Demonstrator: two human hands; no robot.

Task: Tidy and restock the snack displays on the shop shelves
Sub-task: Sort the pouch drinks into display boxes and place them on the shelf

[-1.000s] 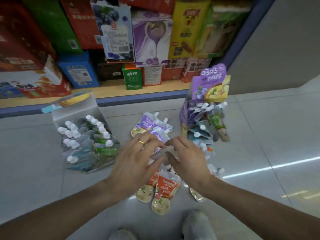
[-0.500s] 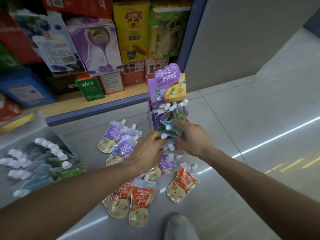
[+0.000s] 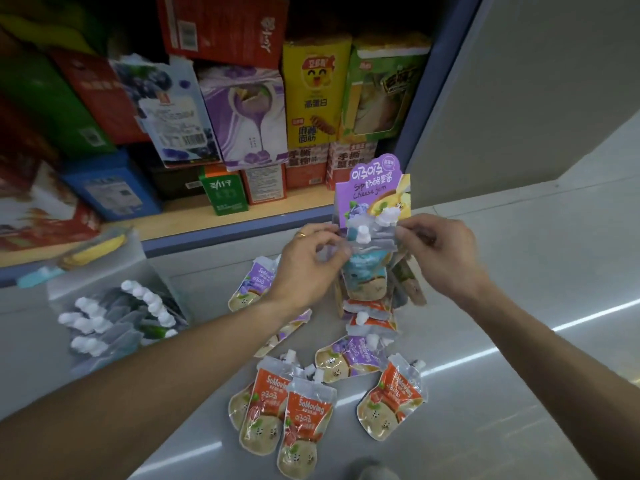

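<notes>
Three orange spouted pouches point(image 3: 299, 433) lie flat on the grey floor point(image 3: 519, 393), with parts of one or two more under them. About four purple spouted pouches point(image 3: 349, 356) lie there too, partly hidden. One purple cardboard display stand point(image 3: 375, 188) stands upright. One clear plastic box point(image 3: 100, 271) holds many white-capped pouches, too crowded to count. Two hands are visible.

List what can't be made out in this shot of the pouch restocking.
All in the head view:
- Display box: its body and contents are hidden behind both hands and the held pouches.
- Left hand and right hand: fingertips are hidden behind the pouch tops.
- Clear bin: pouch labels inside are blurred.
- Shoe: cut off by the bottom edge.
- Upper shelf boxes: cut off by the top edge.
</notes>
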